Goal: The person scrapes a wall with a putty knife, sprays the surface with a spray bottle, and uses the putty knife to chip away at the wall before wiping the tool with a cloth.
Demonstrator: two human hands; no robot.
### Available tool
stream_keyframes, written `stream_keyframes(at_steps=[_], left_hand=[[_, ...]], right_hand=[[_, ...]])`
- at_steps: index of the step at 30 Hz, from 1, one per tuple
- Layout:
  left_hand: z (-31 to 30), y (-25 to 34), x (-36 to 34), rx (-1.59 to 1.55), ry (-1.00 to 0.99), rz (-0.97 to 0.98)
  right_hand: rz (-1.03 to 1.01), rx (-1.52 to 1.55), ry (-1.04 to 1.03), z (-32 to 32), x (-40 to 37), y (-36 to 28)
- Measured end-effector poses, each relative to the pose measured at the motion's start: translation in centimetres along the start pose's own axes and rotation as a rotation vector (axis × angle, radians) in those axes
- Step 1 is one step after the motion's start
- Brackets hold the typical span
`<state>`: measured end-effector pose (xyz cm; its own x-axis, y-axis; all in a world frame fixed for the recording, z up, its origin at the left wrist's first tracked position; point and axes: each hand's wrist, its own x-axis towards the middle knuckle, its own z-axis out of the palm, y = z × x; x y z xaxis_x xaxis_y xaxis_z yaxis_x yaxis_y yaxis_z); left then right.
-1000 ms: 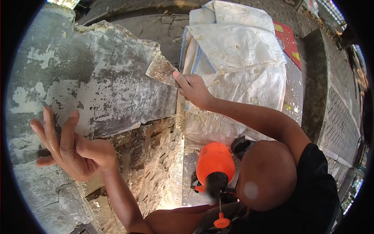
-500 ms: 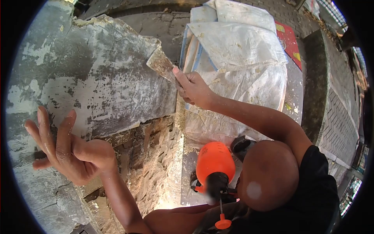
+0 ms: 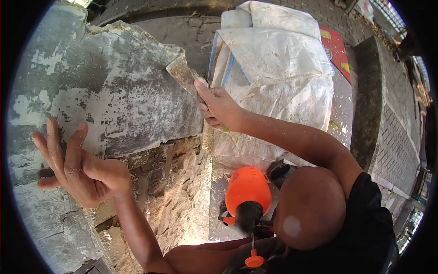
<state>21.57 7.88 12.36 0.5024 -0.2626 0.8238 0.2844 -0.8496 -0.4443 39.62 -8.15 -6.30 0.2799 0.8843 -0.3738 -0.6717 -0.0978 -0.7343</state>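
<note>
Plastered wall (image 3: 137, 82) at left, grey with pale patches, ragged along its upper edge and broken away at its lower edge to rough, bare masonry (image 3: 178, 182). Before the wall's lower left part, left hand (image 3: 84, 171) raised, fingers parted and loosely curled around nothing, perhaps for balance; cannot tell whether touching plaster or merely near. Well apart from it, at the wall's right edge, right hand (image 3: 216, 107) clasped firmly around a metal scraper (image 3: 182, 75), thumb laid along the tool, likely to steady it and bring pressure close to the wide end. Scraper slanted just below the wall's upper right corner, wide end apparently touching the plaster, probably tilted to suit that ragged rim. Just to the right, folded pale sheet (image 3: 273, 68), blue-stitched near its left edge and dotted with crumbs, perhaps laid there to catch them. By the sheet's lower edge, orange pump bottle (image 3: 248, 187), presumably parked within easy reach. Beyond the sheet's upper right edge, red-and-yellow panel (image 3: 335, 52), partly covered.
</note>
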Motion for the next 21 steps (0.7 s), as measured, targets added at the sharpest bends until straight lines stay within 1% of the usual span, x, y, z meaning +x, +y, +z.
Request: stream_keyframes(at_steps=[1, 4, 7, 8, 11, 15, 21], left_hand=[[0.0, 0.1, -0.1, -0.005, -0.006, -0.003], [0.1, 0.8, 0.0, -0.016, -0.014, -0.027], [0.1, 2.3, 1.1, 0.002, -0.011, -0.061], [-0.2, 2.7, 1.2, 0.015, -0.023, -0.069], [-0.4, 3.2, 1.3, 0.082, -0.066, -0.113], [0.0, 2.8, 1.1, 0.004, -0.033, -0.098], [0.2, 2.7, 1.2, -0.050, -0.009, -0.084]], right_hand=[[-0.001, 0.008, -0.005, 0.3, 0.1, 0.1], [0.011, 0.182, 0.170, 0.3, 2.7, -1.8], [-0.074, 0.115, 0.163, 0.2, 1.3, -2.5], [-0.034, 0.085, 0.175, 1.0, 0.1, -2.2], [0.009, -0.001, 0.081, 0.7, -1.1, -0.1], [-0.052, -0.081, 0.096, 0.3, -0.7, 0.9], [-0.150, -0.073, 0.080, 0.4, 0.7, 2.6]])
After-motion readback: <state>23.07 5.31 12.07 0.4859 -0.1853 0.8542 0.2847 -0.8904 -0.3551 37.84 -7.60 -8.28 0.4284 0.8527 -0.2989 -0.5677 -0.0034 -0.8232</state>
